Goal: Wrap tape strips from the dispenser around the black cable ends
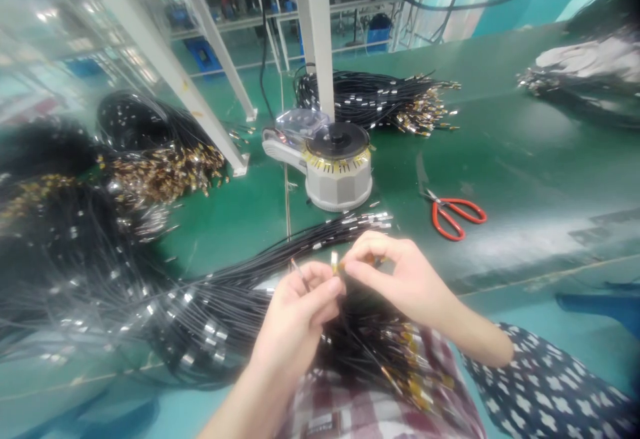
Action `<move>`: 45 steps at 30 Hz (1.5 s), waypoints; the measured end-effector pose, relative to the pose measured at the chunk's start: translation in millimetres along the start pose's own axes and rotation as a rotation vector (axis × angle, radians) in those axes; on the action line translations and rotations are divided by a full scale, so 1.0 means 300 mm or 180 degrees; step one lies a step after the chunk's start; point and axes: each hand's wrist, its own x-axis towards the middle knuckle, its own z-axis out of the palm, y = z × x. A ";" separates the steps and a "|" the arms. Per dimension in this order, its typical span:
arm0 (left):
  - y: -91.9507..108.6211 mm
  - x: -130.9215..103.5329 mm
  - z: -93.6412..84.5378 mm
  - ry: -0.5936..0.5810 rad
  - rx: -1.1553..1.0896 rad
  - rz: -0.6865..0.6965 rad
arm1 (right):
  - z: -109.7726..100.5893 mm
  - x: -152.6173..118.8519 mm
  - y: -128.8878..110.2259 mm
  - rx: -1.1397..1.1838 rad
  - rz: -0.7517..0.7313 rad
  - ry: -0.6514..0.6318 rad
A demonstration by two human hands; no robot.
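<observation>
My left hand (305, 299) is closed on a thin black cable, whose coppery end sticks up past the fingers. Thumb and forefinger of my right hand (395, 269) pinch a small yellow strip beside a whitish tab (335, 260), just at the left fingertips. Under both hands lies a bundle of black cables (360, 332) with yellow-wrapped ends on my lap. Beyond the hands, a second row of black cables (320, 236) with silvery tips rests on the green table (250, 216). A round white tape dispenser (339, 182) with yellow pieces around its rim stands behind it.
Red-handled scissors or pliers (457, 216) lie right of the dispenser. More black cable bundles are at the back (370, 96), on the left (165, 152) and at the far right (585, 79). White metal posts (325, 39) rise from the table.
</observation>
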 end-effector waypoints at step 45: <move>-0.045 0.026 0.008 -0.0539 -0.0313 0.0003 | -0.010 0.084 0.047 0.0794 0.0194 -0.0563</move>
